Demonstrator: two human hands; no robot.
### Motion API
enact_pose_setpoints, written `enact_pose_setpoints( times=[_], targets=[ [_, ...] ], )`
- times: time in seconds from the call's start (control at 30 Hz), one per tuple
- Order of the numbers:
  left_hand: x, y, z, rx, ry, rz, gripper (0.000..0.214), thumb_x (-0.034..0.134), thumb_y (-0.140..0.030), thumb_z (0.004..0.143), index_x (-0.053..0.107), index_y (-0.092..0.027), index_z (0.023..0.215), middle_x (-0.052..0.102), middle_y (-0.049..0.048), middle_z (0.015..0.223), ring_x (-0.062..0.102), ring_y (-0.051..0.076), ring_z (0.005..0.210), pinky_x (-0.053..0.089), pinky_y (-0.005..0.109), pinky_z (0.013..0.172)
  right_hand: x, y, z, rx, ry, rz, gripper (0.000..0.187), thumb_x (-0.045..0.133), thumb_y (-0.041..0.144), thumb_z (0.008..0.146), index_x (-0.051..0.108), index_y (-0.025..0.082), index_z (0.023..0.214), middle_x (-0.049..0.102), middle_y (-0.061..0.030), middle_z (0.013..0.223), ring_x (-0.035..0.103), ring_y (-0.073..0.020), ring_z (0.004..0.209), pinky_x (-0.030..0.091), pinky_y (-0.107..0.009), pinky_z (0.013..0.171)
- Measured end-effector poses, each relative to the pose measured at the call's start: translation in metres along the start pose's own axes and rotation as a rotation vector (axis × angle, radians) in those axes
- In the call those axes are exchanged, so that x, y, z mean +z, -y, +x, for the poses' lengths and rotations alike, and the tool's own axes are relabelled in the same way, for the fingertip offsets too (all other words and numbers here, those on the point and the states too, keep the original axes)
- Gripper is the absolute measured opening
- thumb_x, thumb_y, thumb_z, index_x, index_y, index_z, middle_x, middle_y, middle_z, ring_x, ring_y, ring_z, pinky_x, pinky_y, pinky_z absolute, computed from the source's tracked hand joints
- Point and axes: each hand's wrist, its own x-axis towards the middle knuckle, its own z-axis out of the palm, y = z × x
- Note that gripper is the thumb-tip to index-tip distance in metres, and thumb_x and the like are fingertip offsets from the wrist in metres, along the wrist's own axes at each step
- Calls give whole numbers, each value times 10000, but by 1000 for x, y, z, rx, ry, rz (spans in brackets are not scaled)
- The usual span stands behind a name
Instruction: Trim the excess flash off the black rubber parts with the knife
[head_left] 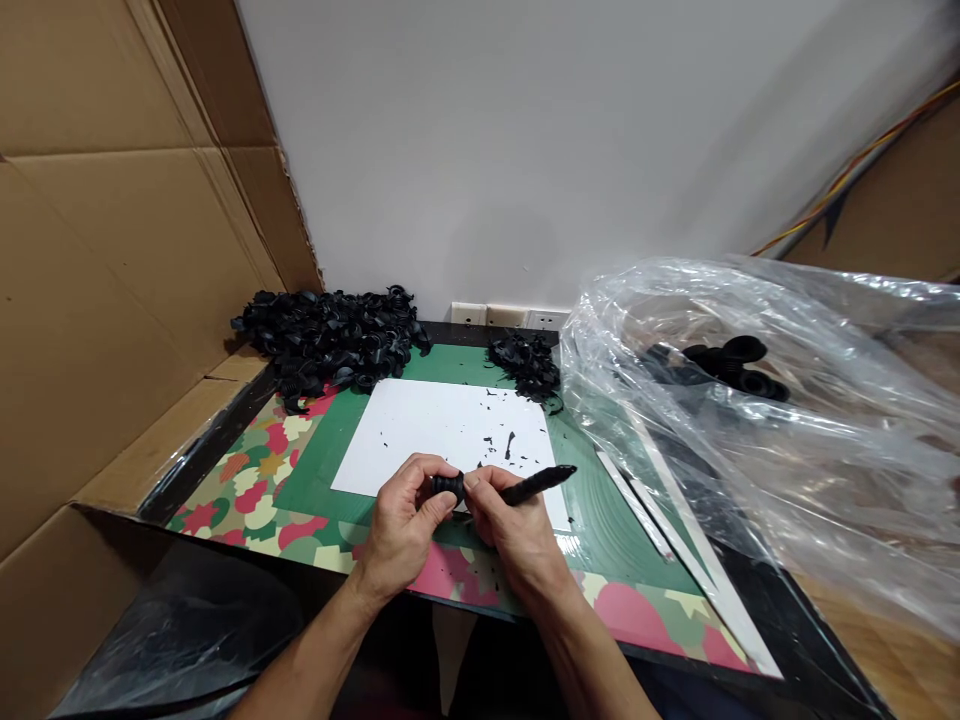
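Observation:
My left hand [405, 520] pinches a small black ribbed rubber part [448, 487] between thumb and fingers. My right hand [510, 525] grips a black pen-like tool [541, 483], its handle pointing right and its tip at the rubber part. Both hands hover over the near edge of a white sheet [450, 425] speckled with black shavings. The sheet lies on a green cutting mat [600, 500].
A big heap of black rubber parts [330, 335] sits at the back left, a smaller heap [529, 365] at the back middle. A clear plastic bag [787, 440] holding more black parts fills the right side. Cardboard [112, 250] walls the left. A camouflage-patterned cover [247, 480] lies under the mat.

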Motion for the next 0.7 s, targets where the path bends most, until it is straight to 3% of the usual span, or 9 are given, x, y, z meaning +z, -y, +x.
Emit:
enact_pose_setpoints(
  times=[0.1,0.2,0.33,0.5,0.7],
  targets=[
    [4,3,-3,-150,-16,-130,177,649,-253,748,614,-170,900,575,-13,688,543,101,555,419,196,480,5,-3,-2,52,-19,144,340,697,437,665,505,182,548,383,83,444,244,-48,385,173,-215,389],
    [8,6,-4,-219,-58,-204,209,675,-284,731,608,-163,888,543,-37,601,540,95,513,390,177,444,10,-5,-4,52,-40,225,342,716,444,644,511,182,564,386,89,430,259,-44,366,182,-208,381],
    [9,6,-3,-218,-84,-224,201,685,-282,727,638,-162,881,560,-33,608,544,92,502,405,181,447,12,-3,-4,20,-35,250,360,742,449,629,518,178,554,371,93,413,277,-45,363,198,-205,378],
    [9,1,0,-144,-66,-167,167,660,-257,739,671,-166,879,606,3,795,535,73,518,415,183,446,11,-4,-1,49,-20,320,352,755,432,623,530,169,556,388,94,422,274,-35,350,193,-199,369],
    [11,-1,2,-158,-87,-130,131,641,-253,738,643,-164,833,567,-22,679,506,72,480,385,179,423,11,-4,1,80,-6,336,398,777,450,614,510,165,538,376,99,428,253,-26,345,203,-198,366]
  ],
)
